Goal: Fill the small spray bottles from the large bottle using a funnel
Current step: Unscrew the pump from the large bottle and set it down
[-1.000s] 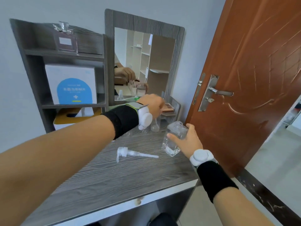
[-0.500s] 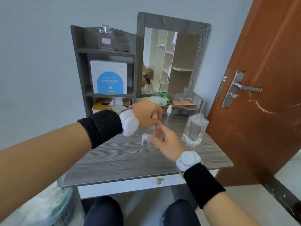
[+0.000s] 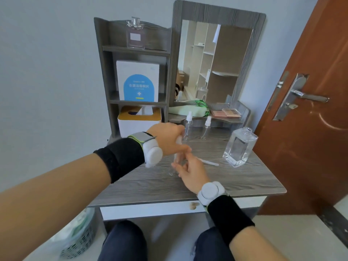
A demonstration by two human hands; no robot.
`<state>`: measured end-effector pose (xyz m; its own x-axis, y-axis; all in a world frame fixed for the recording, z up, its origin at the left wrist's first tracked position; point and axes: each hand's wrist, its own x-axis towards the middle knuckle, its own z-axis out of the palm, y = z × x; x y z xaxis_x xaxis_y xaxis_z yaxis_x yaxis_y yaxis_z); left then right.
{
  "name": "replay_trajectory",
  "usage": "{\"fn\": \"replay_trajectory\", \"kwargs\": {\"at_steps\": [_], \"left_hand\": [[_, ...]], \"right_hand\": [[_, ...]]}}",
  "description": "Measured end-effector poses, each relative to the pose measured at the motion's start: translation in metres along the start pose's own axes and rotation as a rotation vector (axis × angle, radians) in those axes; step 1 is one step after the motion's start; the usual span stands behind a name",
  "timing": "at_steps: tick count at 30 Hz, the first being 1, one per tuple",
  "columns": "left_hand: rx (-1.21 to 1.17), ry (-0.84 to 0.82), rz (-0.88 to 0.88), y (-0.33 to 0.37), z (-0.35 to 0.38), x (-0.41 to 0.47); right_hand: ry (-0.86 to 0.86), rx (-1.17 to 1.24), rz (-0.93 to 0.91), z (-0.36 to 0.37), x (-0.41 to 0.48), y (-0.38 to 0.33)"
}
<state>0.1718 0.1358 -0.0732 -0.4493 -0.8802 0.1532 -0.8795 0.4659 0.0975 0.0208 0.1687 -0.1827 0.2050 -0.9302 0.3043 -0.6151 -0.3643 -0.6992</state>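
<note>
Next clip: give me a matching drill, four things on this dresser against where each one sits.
Things:
1. large bottle
2. perfume bottle
3. tissue box
4. palette

Places:
A. ledge under the mirror
B. top shelf
C. table, right side, uncapped
D. lowest shelf compartment

Pairs: 1-C, 2-B, 3-D, 4-A.
</note>
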Motion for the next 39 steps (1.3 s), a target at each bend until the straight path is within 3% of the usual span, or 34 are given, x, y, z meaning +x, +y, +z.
{"fn": "replay_trajectory", "kwargs": {"at_steps": [4,11,18,22,24,28,34,39], "left_hand": [[-0.257,-0.117,0.141,0.005,-0.003,0.001],[-0.021,0.002,0.092,0.012,0.004,0.006],[-0.198,-0.052,0.077,0.008,0.006,0.011],[-0.026,0.043,-0.016,0.01,0.01,0.012],[-0.053,0.073,0.006,0.012,0.013,0.011],[-0.308,-0.116,0.144,0.013,0.007,0.009],[0.026,0.102,0.063,0.018,0.01,0.014],[-0.286,0.321,-0.094,0.008,0.0,0.009]], "right_hand": [[0.014,-0.008,0.02,0.0,0.001,0.006],[0.056,-0.047,-0.004,-0.005,-0.002,0.014],[0.052,-0.046,0.034,-0.012,-0.003,0.021],[0.058,-0.044,0.012,-0.011,-0.006,0.016],[0.06,-0.034,0.019,-0.012,-0.007,0.014],[0.052,-0.043,0.063,-0.011,-0.006,0.016],[0.073,-0.059,0.076,-0.009,-0.007,0.018],[0.054,-0.082,0.067,-0.012,-0.007,0.018]]}}
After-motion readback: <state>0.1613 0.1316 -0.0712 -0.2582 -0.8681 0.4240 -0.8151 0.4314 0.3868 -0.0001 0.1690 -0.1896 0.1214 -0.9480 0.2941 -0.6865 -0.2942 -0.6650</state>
